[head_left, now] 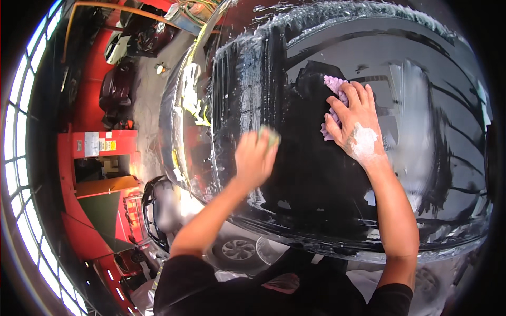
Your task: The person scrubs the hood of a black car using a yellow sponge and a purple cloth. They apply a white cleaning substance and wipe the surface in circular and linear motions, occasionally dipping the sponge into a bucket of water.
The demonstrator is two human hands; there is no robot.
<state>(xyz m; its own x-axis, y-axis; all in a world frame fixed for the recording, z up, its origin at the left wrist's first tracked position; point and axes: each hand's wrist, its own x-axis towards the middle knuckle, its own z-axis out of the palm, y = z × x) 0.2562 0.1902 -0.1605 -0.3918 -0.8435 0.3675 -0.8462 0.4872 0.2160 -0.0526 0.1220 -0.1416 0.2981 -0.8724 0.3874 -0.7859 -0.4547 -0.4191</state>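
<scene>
In front of me lies a glossy black car panel [311,168], with whitish residue streaked over parts of it. My left hand [254,160] is closed around a small greenish pad [270,136] near the panel's left side; motion blurs both slightly. Farther right, the fingers of my right hand [357,116] are bent over a crumpled light purple cloth [333,83] pressed on the panel. A patch of white residue covers the back of that hand near the wrist.
Thick white residue [250,84] runs in bands down the panel's left part. Yellowish masking [191,95] follows the car's left edge. Below the near edge shows another car's wheel [238,249]. On the left stand a red cabinet [68,174] and a dark red car part [117,87].
</scene>
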